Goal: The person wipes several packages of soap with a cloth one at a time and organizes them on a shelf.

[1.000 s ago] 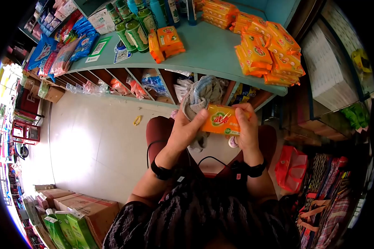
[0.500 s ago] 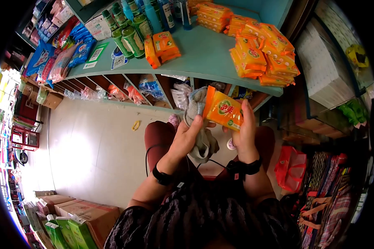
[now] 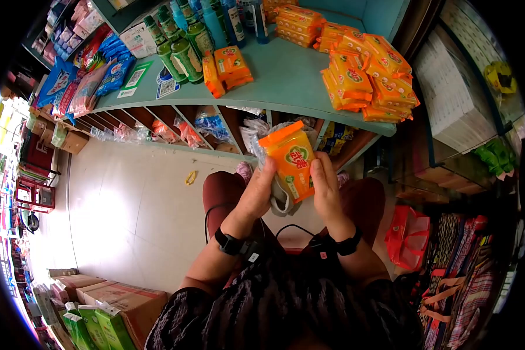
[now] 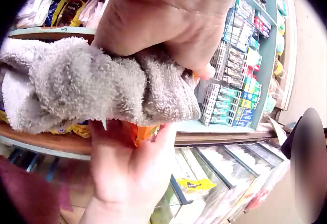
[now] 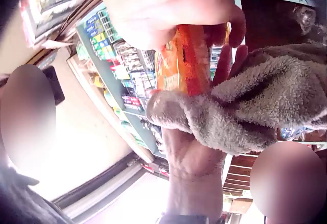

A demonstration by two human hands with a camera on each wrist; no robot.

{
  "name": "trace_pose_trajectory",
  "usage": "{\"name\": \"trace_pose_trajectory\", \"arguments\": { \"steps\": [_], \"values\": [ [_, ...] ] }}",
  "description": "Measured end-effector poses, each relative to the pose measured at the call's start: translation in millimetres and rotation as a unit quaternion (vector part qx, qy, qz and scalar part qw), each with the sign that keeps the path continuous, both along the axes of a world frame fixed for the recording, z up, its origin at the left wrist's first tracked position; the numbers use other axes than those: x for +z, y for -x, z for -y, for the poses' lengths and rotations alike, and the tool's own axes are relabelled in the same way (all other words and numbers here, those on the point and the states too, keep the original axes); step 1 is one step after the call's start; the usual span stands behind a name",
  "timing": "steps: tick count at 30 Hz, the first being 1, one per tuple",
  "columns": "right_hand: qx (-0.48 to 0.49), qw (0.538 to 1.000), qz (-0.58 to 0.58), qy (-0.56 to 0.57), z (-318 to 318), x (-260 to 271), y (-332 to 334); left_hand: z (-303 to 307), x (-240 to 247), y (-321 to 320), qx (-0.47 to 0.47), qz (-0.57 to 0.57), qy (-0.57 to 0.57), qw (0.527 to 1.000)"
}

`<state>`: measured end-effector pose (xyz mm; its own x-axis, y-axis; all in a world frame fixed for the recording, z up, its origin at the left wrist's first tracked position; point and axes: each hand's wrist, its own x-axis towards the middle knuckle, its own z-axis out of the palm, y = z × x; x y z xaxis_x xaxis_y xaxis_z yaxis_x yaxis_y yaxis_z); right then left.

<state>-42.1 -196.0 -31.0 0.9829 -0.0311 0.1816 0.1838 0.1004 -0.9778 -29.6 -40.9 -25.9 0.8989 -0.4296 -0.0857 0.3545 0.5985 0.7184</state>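
An orange packet with a red and green logo stands tilted between both hands in the head view. My left hand grips its left edge, thumb on the front, along with a grey terry cloth bunched behind it. My right hand pinches the packet's right edge near the lower corner. In the right wrist view the right hand is at the top, over the orange packet, and the cloth hangs across the left palm. The cloth hides most of the packet in the left wrist view.
A green counter ahead bears piled orange packets, two more packets and green bottles. Cubbyholes with bagged goods lie below it. Cardboard boxes stand at lower left, a red bag at right.
The packet has turned from lying nearly level to standing steeply and shifted left. The right hand, spread along its side half a second ago, now pinches its edge. The cloth now hangs lower behind the packet.
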Motion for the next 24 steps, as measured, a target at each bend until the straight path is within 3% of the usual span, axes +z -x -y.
{"name": "trace_pose_trajectory", "arguments": {
  "steps": [2, 8, 11, 14, 18, 19, 21, 24],
  "values": [
    [-0.087, 0.985, 0.093, 0.112, -3.9, -2.2, -3.6, 5.3, -4.2, 4.4, 0.004, 0.041, -0.022, 0.999],
    [-0.083, 0.993, 0.082, 0.002, -9.8, -0.3, -7.6, 7.7, 6.2, 7.3, -0.010, 0.062, -0.056, 0.996],
    [-0.015, 0.994, 0.096, 0.047, 1.1, -14.0, -18.7, 5.7, 5.0, 9.7, 0.014, 0.044, -0.070, 0.996],
    [0.119, 0.993, -0.007, -0.004, 8.2, 10.9, -12.4, -1.6, 1.5, 7.6, 0.015, 0.002, -0.047, 0.999],
    [0.174, 0.983, 0.028, 0.051, 30.7, 3.0, -23.4, -4.9, -4.6, 9.3, -0.034, 0.029, -0.071, 0.996],
    [0.205, 0.978, -0.021, 0.009, 28.1, 14.4, -21.4, -4.8, -10.7, 9.9, -0.051, 0.035, -0.089, 0.994],
    [0.189, 0.981, -0.039, -0.005, 26.1, 23.8, -20.5, -0.1, -14.0, 11.4, -0.054, 0.011, -0.056, 0.997],
    [0.093, 0.994, 0.055, -0.003, 14.1, 24.0, -16.8, 1.7, -11.1, 9.6, -0.064, -0.011, -0.031, 0.997]
  ]
}}
